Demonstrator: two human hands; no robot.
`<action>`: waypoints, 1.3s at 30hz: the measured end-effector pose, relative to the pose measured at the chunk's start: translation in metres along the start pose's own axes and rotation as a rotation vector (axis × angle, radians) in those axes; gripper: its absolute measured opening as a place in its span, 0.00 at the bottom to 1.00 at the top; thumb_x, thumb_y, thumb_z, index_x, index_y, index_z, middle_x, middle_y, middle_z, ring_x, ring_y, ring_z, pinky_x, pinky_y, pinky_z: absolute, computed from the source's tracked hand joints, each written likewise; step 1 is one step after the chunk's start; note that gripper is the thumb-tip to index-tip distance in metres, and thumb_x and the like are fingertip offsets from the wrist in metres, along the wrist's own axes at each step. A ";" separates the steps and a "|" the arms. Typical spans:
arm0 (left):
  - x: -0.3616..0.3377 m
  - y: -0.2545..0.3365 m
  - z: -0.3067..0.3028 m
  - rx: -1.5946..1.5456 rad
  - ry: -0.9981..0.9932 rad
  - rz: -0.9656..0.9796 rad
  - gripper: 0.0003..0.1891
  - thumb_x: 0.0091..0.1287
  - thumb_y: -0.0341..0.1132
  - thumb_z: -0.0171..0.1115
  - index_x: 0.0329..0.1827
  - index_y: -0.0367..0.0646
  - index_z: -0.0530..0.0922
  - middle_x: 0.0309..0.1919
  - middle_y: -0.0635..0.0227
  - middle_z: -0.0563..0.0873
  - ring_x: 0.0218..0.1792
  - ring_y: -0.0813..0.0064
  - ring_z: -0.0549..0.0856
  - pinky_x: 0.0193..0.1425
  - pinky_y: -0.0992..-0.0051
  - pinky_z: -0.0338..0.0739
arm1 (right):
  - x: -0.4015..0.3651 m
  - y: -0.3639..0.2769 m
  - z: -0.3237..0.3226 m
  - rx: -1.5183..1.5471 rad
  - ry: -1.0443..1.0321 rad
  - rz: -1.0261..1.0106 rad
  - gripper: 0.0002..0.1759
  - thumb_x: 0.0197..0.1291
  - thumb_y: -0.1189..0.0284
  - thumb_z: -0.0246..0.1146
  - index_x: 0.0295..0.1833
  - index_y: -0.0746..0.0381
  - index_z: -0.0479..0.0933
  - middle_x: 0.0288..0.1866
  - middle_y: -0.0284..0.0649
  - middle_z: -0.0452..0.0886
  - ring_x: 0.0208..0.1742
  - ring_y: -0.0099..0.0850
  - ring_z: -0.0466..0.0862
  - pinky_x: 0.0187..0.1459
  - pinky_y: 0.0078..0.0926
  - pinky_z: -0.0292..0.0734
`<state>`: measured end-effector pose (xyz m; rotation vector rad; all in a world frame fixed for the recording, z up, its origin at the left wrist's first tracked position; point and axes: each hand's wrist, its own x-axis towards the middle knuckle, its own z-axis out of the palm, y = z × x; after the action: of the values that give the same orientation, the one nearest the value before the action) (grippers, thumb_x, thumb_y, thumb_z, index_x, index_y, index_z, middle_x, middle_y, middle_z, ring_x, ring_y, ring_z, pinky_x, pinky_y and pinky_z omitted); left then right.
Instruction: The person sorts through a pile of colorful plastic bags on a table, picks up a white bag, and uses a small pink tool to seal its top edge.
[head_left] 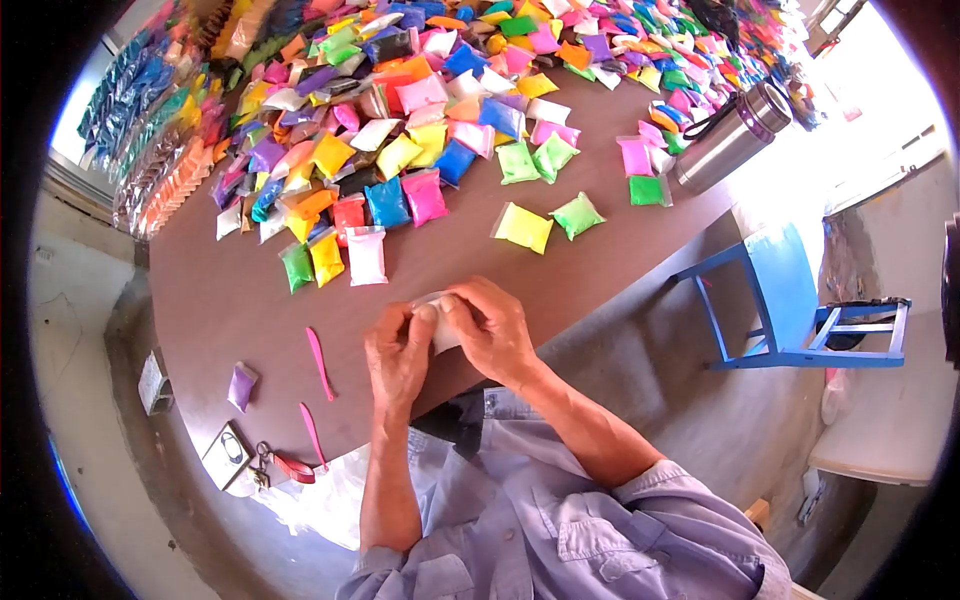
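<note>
Both my hands meet near the table's front edge, pinching a small white packet (444, 338) between them. My left hand (396, 350) grips its left upper side with thumb and fingers. My right hand (492, 328) holds the top right side and covers part of it. Just beyond my hands lie a pale pink packet (367, 256), a yellow packet (326, 257) and a green packet (297, 267). A yellow packet (523, 228) and a light green packet (577, 215) lie farther off to the right.
A big heap of colourful packets (400, 110) covers the table's far side. A steel flask (732, 138) stands at the right. Two pink plastic sticks (320, 364), a purple packet (242, 387) and keys (263, 462) lie at left. A blue chair (785, 290) stands beyond the right edge.
</note>
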<state>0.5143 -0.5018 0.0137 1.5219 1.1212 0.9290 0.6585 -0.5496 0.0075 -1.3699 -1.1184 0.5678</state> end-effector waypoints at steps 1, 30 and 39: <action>0.001 -0.003 0.001 0.030 -0.033 0.056 0.16 0.76 0.41 0.68 0.38 0.34 0.82 0.23 0.74 0.78 0.28 0.83 0.75 0.31 0.75 0.70 | -0.001 0.001 -0.001 0.019 0.047 -0.009 0.05 0.70 0.76 0.65 0.48 0.65 0.83 0.41 0.45 0.86 0.39 0.42 0.86 0.41 0.35 0.80; -0.004 0.006 -0.001 0.203 -0.040 0.146 0.14 0.74 0.39 0.70 0.37 0.34 0.84 0.26 0.56 0.84 0.26 0.69 0.79 0.33 0.67 0.75 | -0.003 -0.008 -0.007 -0.027 -0.050 0.075 0.11 0.75 0.74 0.64 0.59 0.65 0.81 0.44 0.39 0.85 0.43 0.23 0.83 0.45 0.25 0.80; -0.002 0.019 0.004 0.170 -0.087 0.245 0.13 0.69 0.39 0.75 0.38 0.36 0.85 0.25 0.55 0.84 0.25 0.62 0.82 0.32 0.63 0.75 | -0.009 0.010 -0.010 0.079 0.072 0.182 0.15 0.75 0.72 0.65 0.61 0.67 0.80 0.45 0.36 0.88 0.45 0.20 0.84 0.48 0.24 0.82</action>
<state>0.5211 -0.5066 0.0314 1.8522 0.9861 0.9394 0.6661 -0.5603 -0.0026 -1.4208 -0.9104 0.6817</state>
